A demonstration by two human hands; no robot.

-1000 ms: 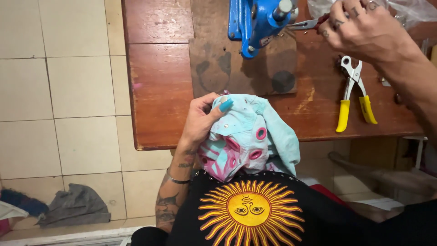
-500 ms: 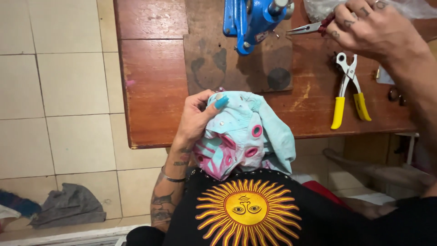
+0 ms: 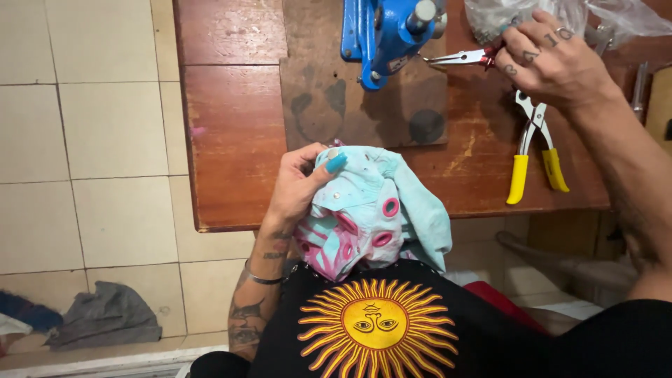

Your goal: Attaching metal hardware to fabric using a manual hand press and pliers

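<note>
My left hand [image 3: 297,185] grips a bunched light-blue fabric piece [image 3: 378,210] with pink oval rings, held against my black shirt at the near edge of the wooden table [image 3: 231,133]. My right hand [image 3: 553,59] is raised at the far right and holds red-handled needle-nose pliers [image 3: 458,57]. The pliers' tips point left toward the blue hand press [image 3: 388,31] standing on a dark board [image 3: 336,105]. Yellow-handled pliers [image 3: 535,150] lie on the table just under my right hand.
A clear plastic bag [image 3: 595,17] with small parts sits at the table's far right. Pale floor tiles [image 3: 91,140] lie to the left, with a grey rag [image 3: 105,315] on them. A table leg and clutter show below the right edge.
The view has shifted slightly, so the table sits further right in the frame. My right hand with the pliers has dropped a little lower. My left hand keeps its grip on the fabric.
</note>
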